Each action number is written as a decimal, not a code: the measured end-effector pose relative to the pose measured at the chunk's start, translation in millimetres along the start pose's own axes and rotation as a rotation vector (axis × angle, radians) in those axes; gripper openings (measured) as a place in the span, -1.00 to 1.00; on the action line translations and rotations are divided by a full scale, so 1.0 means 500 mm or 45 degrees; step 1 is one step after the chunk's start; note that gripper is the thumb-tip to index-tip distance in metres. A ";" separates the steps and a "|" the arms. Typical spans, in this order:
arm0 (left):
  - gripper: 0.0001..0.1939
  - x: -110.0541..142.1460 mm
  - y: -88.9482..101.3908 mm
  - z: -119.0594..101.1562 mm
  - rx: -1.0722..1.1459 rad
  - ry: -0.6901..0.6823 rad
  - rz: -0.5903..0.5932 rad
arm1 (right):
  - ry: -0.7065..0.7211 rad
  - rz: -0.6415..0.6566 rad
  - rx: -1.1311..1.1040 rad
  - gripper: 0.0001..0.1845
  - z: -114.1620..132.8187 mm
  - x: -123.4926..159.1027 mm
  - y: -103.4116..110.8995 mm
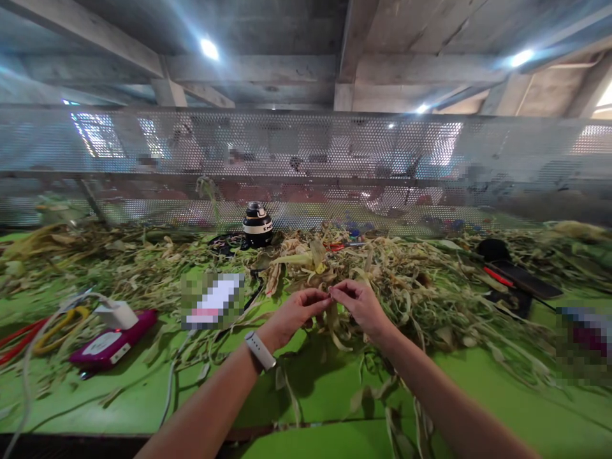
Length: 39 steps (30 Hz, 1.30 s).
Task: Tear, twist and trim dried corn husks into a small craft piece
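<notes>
My left hand (299, 312) and my right hand (358, 309) meet over the green table (306, 389), fingertips pinched together and nearly touching. From between them hangs a narrow, pale, dried leaf strip (335, 328), its lower end curling to the right. The exact grip point is small and partly hidden by the fingers. Just beyond lies a heap of dry, curled leaf strips (392, 274). A yellowish husk-like piece (301, 258) rests on top of it. A white band is on my left wrist.
A black canister (258, 226) stands at the back before a perforated metal screen (296, 146). To the left are a phone (215, 299), a magenta power strip (115, 341) with a white charger (116, 314), and loose cables. A dark object (521, 280) lies at right among leaves.
</notes>
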<state>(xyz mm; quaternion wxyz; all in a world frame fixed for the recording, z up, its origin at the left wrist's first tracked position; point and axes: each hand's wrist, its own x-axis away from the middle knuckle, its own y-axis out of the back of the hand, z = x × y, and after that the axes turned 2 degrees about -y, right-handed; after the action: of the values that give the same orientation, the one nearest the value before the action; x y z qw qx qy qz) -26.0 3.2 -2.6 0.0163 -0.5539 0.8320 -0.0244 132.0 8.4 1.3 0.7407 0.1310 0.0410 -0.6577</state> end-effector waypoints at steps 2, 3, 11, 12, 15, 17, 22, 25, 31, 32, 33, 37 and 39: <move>-0.69 0.000 0.000 0.001 0.021 -0.026 0.019 | -0.039 -0.014 -0.062 -0.78 0.002 0.002 -0.002; -0.70 0.000 -0.001 0.001 0.028 -0.039 0.032 | -0.052 -0.020 -0.090 -0.78 0.002 0.003 -0.002; -0.74 0.018 -0.019 -0.006 -0.010 0.050 0.356 | -0.055 -0.131 -0.224 -0.73 0.008 -0.003 0.005; -0.73 0.020 -0.021 -0.007 -0.030 0.068 0.387 | -0.052 -0.145 -0.229 -0.72 0.009 -0.002 0.006; -0.73 0.024 -0.022 -0.005 -0.089 0.148 0.496 | -0.029 -0.209 -0.214 -0.73 0.011 -0.001 0.005; -0.74 0.026 -0.022 -0.002 -0.097 0.191 0.544 | 0.004 -0.268 -0.194 -0.73 0.010 -0.001 0.003; -0.77 0.024 -0.021 0.000 0.130 0.193 0.382 | -0.030 -0.213 -0.124 -0.64 0.013 -0.006 0.007; -0.76 0.016 -0.014 -0.007 0.428 0.135 0.101 | -0.134 -0.006 -0.071 -0.55 0.023 -0.003 0.015; -0.79 -0.003 0.003 -0.006 0.695 0.045 -0.148 | -0.085 0.227 0.110 -0.57 0.028 -0.001 0.026; -0.80 -0.005 0.003 -0.003 0.704 0.039 -0.158 | -0.040 0.237 0.137 -0.59 0.026 -0.003 0.027; -0.80 -0.006 0.004 0.001 0.692 0.029 -0.166 | 0.002 0.241 0.152 -0.60 0.023 -0.005 0.027; -0.78 -0.007 0.003 0.011 0.515 -0.019 -0.148 | 0.076 0.212 0.185 -0.63 0.018 -0.008 0.027; -0.78 -0.008 0.003 0.011 0.452 -0.041 -0.141 | 0.079 0.142 0.240 -0.65 0.018 -0.009 0.028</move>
<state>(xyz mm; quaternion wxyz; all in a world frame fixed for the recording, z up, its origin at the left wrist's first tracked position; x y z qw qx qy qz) -25.6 7.4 -8.3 0.1258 -0.5875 0.7826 -0.1629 144.1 11.9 12.7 0.7588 0.2223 -0.0056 -0.6122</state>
